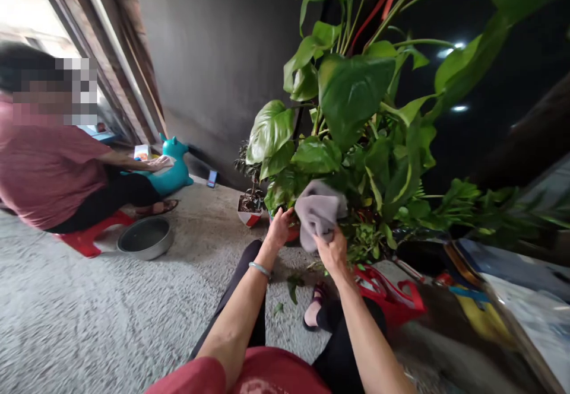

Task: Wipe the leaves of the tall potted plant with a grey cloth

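Note:
A crumpled grey cloth [318, 207] is gripped in my right hand [333, 250], held up against the lower foliage. My left hand [278, 231], with a bracelet on its wrist, is just left of the cloth. Its fingers close on the lower edge of a green leaf [281, 191]; the exact grip is partly hidden. Above both hands rises a large potted plant [356, 97] with broad glossy leaves. Part of its reddish pot [293, 234] shows behind my hands.
A small plant in a red and white pot [249, 211] stands left of my hands. Fallen leaves [293, 287] lie on the concrete floor. At right is a red plastic item [396, 299]. Leftward, a person [53, 156] sits by a grey basin [145, 238] and a teal animal toy [171, 171].

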`<action>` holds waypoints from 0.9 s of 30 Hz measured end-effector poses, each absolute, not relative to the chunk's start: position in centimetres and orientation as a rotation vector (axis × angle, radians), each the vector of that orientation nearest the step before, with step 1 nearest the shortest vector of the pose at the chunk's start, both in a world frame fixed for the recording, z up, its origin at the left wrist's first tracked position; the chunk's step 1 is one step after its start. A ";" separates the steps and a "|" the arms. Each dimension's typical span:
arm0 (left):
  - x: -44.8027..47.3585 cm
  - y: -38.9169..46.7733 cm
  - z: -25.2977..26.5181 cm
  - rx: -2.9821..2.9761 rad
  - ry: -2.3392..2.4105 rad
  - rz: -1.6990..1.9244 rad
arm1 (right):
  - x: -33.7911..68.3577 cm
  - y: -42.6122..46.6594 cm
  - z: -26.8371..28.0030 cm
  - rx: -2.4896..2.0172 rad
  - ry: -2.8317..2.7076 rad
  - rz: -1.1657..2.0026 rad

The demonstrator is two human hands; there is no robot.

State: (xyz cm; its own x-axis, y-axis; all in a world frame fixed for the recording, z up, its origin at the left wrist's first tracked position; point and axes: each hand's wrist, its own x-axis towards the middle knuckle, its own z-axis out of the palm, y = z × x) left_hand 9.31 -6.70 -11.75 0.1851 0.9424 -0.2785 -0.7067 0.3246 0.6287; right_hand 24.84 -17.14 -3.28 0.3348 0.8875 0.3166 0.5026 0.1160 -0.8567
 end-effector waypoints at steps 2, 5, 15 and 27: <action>8.8 -6.6 -11.8 0.370 0.721 1.199 | 24.2 -18.0 -4.2 -1.593 -1.286 0.528; 8.7 -6.4 -12.2 0.351 0.703 1.185 | 24.3 -20.7 -4.1 -1.634 -1.232 0.596; 9.8 -7.0 -12.5 0.354 0.638 1.142 | 23.7 -16.3 -2.9 -1.549 -1.232 0.571; 6.2 -4.9 -8.8 0.269 0.601 1.555 | 23.5 -17.1 3.5 -1.472 -1.170 0.274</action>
